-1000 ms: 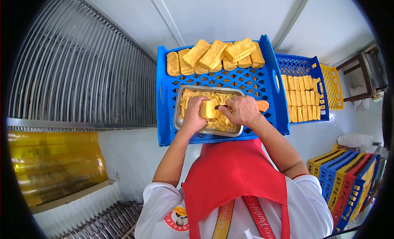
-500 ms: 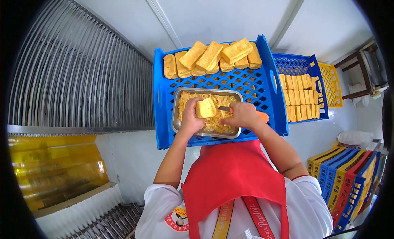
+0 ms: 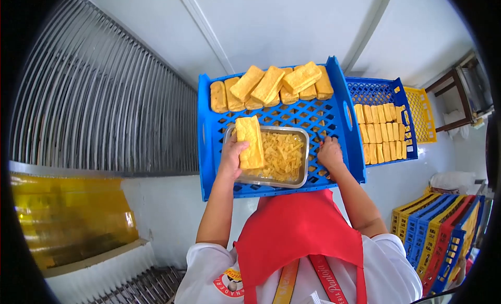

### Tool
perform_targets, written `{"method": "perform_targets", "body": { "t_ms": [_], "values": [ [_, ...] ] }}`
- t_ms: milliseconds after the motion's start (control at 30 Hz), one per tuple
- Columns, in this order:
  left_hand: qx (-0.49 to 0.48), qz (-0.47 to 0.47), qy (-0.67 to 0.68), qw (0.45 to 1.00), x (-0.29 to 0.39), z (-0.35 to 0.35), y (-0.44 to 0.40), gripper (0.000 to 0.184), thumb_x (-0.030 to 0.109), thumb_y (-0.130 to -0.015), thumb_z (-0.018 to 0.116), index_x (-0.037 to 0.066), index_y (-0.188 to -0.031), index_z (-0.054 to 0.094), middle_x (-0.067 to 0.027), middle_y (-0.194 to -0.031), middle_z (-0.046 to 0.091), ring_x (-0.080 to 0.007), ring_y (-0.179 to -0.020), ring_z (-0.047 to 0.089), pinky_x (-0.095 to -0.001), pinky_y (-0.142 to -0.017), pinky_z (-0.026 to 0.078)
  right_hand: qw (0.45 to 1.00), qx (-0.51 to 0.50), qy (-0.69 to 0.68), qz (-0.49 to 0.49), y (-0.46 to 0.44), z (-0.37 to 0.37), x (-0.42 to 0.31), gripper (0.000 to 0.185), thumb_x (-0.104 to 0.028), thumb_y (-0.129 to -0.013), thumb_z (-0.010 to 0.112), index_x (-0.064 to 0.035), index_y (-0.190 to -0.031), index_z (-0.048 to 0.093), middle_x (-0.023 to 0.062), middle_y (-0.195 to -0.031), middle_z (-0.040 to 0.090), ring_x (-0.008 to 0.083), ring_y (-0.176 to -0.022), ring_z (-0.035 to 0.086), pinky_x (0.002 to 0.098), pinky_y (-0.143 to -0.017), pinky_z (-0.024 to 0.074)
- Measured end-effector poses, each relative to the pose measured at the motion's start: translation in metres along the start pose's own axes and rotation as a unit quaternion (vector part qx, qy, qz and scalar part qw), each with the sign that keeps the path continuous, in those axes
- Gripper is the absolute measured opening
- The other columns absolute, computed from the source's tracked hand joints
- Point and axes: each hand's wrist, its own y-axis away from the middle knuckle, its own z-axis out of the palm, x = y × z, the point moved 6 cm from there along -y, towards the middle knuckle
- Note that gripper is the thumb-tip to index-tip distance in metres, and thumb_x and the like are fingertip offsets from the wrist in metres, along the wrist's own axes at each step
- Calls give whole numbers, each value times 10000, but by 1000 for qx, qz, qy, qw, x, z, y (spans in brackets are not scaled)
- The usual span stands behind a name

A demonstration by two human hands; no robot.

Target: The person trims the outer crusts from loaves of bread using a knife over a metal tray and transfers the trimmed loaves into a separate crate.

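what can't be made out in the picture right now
All in the head view:
Right hand: whether it holds anything; its own back hides the grasp.
Metal tray: much of its left side, behind the yellow loaf and left hand.
Farther blue crate: left edge, behind the nearer blue crate.
Slatted rack: far left, cut off by the dark border.

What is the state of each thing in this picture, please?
Metal tray: open, loose scraps inside
Held loaf: lifted, broad face visible
Left grip: closed on held loaf
Right grip: whether holding anything, unclear
Near blue crate: open, partly filled
Far blue crate: open, partly filled
Side crates: stacked
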Motion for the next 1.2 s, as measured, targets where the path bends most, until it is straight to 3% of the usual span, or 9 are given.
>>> {"method": "perform_targets", "body": {
  "t_ms": [133, 300, 400, 633, 767, 933, 1033, 1133, 1200],
  "values": [
    [72, 181, -246, 949, 68, 19, -29, 634, 134, -819, 703, -30, -1385, 469, -115, -1259, 619, -213, -1097, 630, -347, -947, 512, 997, 16, 70, -17, -7, -49, -52, 452, -264, -858, 672, -31, -1225, 548, 195, -1225, 549, 430, -1124, 564, 504, -915, 500],
    [201, 348, -588, 702, 148, 3, -95, 847, 234, -766, 758, 5, -1474, 354, -266, -1308, 567, -406, -1164, 591, -432, -1002, 472, 968, 100, -80, -217, -37, -87, -141, 521, -243, -849, 685, -48, -1304, 524, 217, -1272, 537, 407, -1134, 568, 461, -937, 496],
    [221, 343, -663, 627, 152, 1, -131, 889, 274, -770, 770, 87, -1512, 315, -249, -1297, 571, -418, -1136, 593, -463, -961, 489, 939, 69, 75, -327, -44, -67, -208, 611, -264, -808, 733, -164, -1371, 518, 149, -1415, 461, 364, -1234, 509, 460, -996, 450],
    [152, 225, -766, 582, 122, 4, -200, 816, 291, -844, 740, 262, -1530, 298, -175, -1287, 565, -382, -1110, 609, -500, -884, 518, 948, 2, 171, -270, -88, -58, -243, 825, -655, -837, 596, -297, -1532, 334, 146, -1632, 153, 483, -1484, 54, 734, -1108, 113],
    [109, 146, -823, 538, 104, 28, -206, 723, 357, -877, 687, 292, -1511, 345, -157, -1281, 556, -375, -1106, 602, -489, -872, 524, 944, -45, 196, -260, -105, -40, -230, 706, -552, -891, 573, -313, -1520, 360, 128, -1628, 184, 486, -1483, 49, 755, -1101, 53],
    [113, 121, -758, 631, 86, 13, -214, 936, 526, -749, 776, 332, -1533, 303, -199, -1393, 458, -430, -1174, 555, -537, -917, 502, 946, -26, 214, -242, -93, -52, -212, 776, -501, -841, 653, -280, -1520, 350, 157, -1608, 215, 494, -1473, 97, 729, -1115, 97],
    [80, 9, -835, 544, 85, 47, -173, 1263, 631, -502, 882, 344, -1554, 247, -252, -1520, 302, -465, -1282, 481, -528, -990, 476, 992, 119, -17, -30, -104, -85, -174, 1004, -575, -764, 710, -164, -1551, 241, 208, -1615, 127, 532, -1430, 196, 643, -1116, 251],
    [76, -36, -836, 542, 78, 43, -171, 1443, 659, -338, 911, 352, -1563, 212, -275, -1580, 167, -487, -1339, 422, -508, -1036, 454, 948, 133, -264, 118, -131, -79, -136, 999, -493, -745, 745, -109, -1529, 262, 230, -1599, 141, 487, -1393, 319, 556, -1089, 361],
    [67, -19, -823, 563, 76, 33, -179, 1433, 661, -352, 908, 344, -1564, 211, -277, -1577, 181, -489, -1331, 430, -513, -1040, 451, 960, 130, -227, 97, -136, -77, -137, 987, -449, -739, 749, -71, -1514, 269, 238, -1586, 164, 475, -1366, 366, 508, -1071, 397]
  ]
}}
